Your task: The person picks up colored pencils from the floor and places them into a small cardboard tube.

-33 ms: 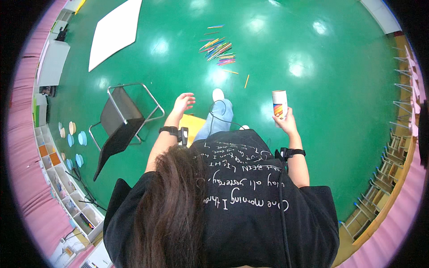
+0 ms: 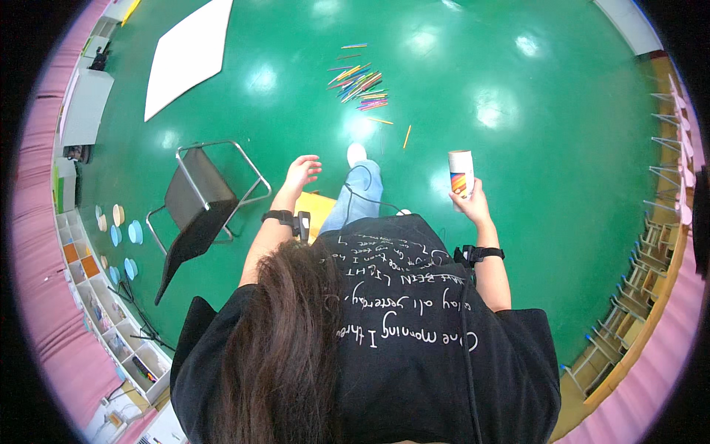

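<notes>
My right hand (image 2: 471, 198) is wrapped round the lower part of a white cylindrical tube (image 2: 461, 163) with a rainbow-striped label, held upright out to my right. My left hand (image 2: 302, 172) is empty, its fingers apart and slightly curled, above the floor to the left of my leg. Ahead of my shoe (image 2: 356, 154), a loose heap of coloured pencils (image 2: 360, 85) lies scattered on the green floor. A single orange-yellow pencil (image 2: 407, 136) lies apart from the heap, nearer to me.
A black chair (image 2: 194, 191) with a metal frame stands at my left. Beyond it lies a white board (image 2: 188, 59). Something yellow (image 2: 313, 210) sits beside my leg. Shelves (image 2: 103, 288) line the left edge; small stools (image 2: 629, 311) line the right. A dark cable (image 2: 370, 198) crosses my leg.
My shoe has shifted slightly to the left, and the whole view has drifted a little. The right hand keeps its hold on the tube; the left stays empty.
</notes>
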Action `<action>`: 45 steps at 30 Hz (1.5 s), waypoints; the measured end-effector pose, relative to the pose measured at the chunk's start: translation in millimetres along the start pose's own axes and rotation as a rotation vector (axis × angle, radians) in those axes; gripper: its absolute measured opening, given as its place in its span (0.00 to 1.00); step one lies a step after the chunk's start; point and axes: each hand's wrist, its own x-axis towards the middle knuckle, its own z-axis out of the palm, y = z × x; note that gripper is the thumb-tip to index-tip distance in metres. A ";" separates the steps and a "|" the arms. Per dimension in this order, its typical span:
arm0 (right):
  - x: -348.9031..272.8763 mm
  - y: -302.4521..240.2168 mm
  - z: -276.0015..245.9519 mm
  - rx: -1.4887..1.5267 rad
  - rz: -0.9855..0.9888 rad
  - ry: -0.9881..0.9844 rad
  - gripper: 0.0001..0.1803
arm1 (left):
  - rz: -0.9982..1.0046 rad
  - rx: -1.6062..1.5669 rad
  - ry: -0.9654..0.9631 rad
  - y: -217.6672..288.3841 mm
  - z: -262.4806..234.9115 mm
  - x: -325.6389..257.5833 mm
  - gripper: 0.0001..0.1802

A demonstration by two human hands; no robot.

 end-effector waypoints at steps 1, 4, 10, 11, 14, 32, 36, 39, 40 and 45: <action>10.9 -6.6 1.9 0.002 0.007 -0.008 0.42 | 0.004 -0.002 -0.009 7.4 -4.8 13.4 0.15; 32.2 -19.1 10.1 0.003 0.043 0.016 0.41 | -0.028 -0.085 0.020 20.1 -16.3 57.2 0.14; 92.6 -74.4 42.0 0.092 0.202 0.192 0.40 | -0.051 -0.007 -0.075 119.1 -57.2 167.7 0.14; 97.6 -81.1 47.5 0.088 0.221 0.197 0.40 | -0.065 -0.001 -0.089 129.1 -60.8 181.3 0.14; 118.9 -117.3 66.3 0.070 0.206 0.161 0.39 | -0.008 0.141 -0.133 175.5 -69.9 223.3 0.14; 267.6 -158.5 216.5 0.412 -0.080 -0.026 0.45 | 0.403 0.544 -0.778 179.7 66.7 259.2 0.55; 285.1 -153.0 254.5 0.408 -0.064 -0.159 0.43 | 0.334 0.407 -0.716 137.0 71.9 296.4 0.52; 297.1 -128.8 292.6 0.560 0.012 -0.229 0.44 | 0.335 0.371 -0.739 117.2 71.5 333.9 0.47; 301.2 -110.8 308.4 0.631 -0.041 -0.241 0.45 | 0.388 0.379 -0.764 110.3 68.4 343.2 0.47; 368.1 -21.3 348.3 0.306 -0.013 -0.159 0.30 | 0.590 0.201 -0.486 76.1 35.2 431.0 0.45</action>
